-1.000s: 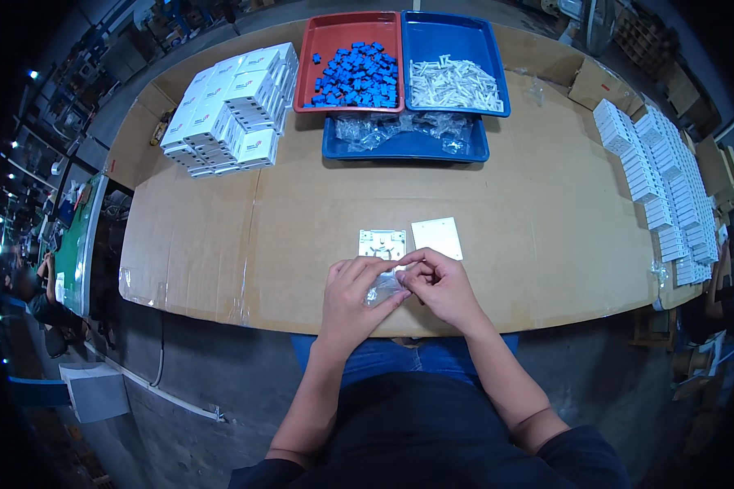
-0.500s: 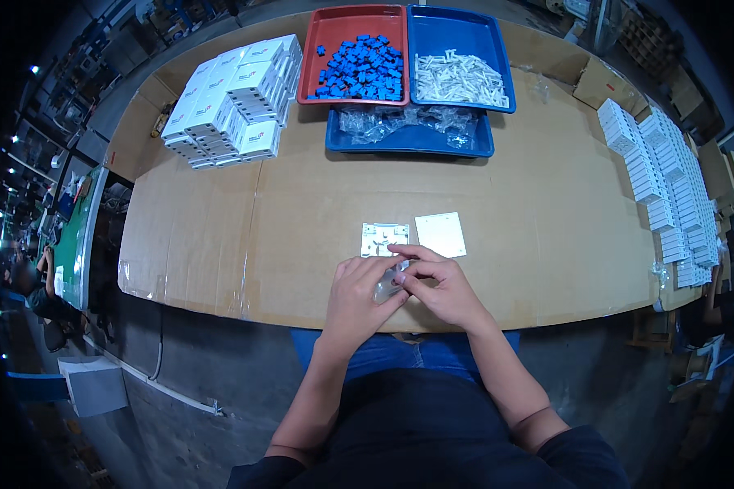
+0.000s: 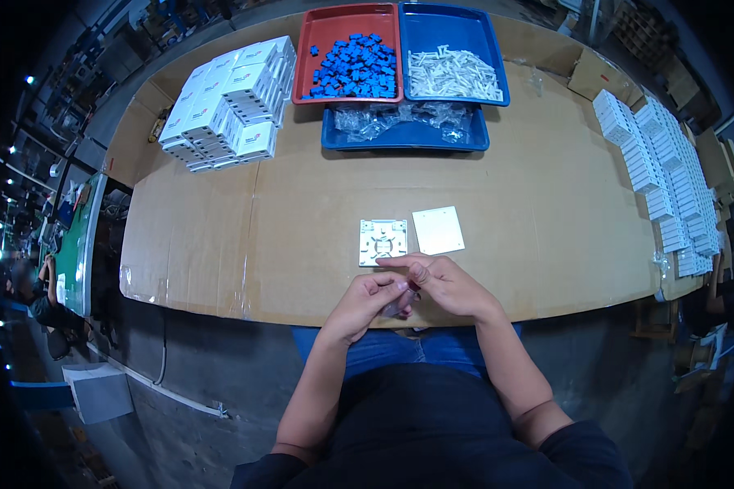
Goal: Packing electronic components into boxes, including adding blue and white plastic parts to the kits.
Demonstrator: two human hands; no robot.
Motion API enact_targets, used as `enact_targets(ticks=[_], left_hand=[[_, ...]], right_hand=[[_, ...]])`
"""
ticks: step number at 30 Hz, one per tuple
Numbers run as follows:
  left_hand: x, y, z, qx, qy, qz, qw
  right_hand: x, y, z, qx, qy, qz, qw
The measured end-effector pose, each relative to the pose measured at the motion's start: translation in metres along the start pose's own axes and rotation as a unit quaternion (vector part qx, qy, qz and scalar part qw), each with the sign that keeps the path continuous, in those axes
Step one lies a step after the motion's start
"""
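Observation:
Close to the table's front edge, my two hands meet over a small clear plastic bag [image 3: 395,308]. My left hand [image 3: 362,303] is closed, with thumb and forefinger pinching the bag. My right hand [image 3: 453,287] also grips it between thumb and curled fingers, its forefinger stretched out to the left. The bag is partly hidden by my fingers, and its contents cannot be made out. Just beyond lies an open white plastic base [image 3: 383,233] with a round moulded middle. A flat white square cover [image 3: 439,230] rests to its right, slightly turned.
A red tray [image 3: 305,57] of blue parts and a blue tray [image 3: 497,53] of white parts sit above another blue tray [image 3: 408,148] with plastic bags. White boxes [image 3: 220,106] are stacked at left; rows of white units [image 3: 665,183] stand at right. Another person works far left.
Both hands have drawn back toward me with the bag, uncovering more of the white base. My right forefinger has straightened out toward the left.

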State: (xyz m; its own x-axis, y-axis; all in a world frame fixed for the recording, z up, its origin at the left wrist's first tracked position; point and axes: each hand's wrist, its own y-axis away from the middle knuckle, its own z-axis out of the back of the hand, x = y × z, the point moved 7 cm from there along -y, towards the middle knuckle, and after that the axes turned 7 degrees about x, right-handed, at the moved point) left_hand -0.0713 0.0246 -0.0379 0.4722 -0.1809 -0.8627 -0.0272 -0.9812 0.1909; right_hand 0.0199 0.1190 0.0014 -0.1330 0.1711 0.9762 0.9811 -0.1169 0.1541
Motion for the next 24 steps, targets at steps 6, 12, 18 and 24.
enact_targets(ticks=[6,12,18,24], left_hand=[[0.017,-0.004,-0.004,0.033,0.150,0.085,0.984],[0.017,-0.009,-0.011,0.074,0.171,0.069,0.980],[0.026,-0.017,-0.003,0.060,0.243,0.074,0.965],[0.042,-0.030,-0.006,0.105,0.314,0.076,0.940]], right_hand=[[-0.003,0.000,-0.001,0.062,0.025,-0.009,0.998],[0.009,0.007,0.011,0.010,0.083,-0.005,0.997],[0.051,-0.008,0.100,-0.103,0.092,0.037,0.990],[0.088,-0.061,0.253,-0.338,0.336,0.117,0.871]])
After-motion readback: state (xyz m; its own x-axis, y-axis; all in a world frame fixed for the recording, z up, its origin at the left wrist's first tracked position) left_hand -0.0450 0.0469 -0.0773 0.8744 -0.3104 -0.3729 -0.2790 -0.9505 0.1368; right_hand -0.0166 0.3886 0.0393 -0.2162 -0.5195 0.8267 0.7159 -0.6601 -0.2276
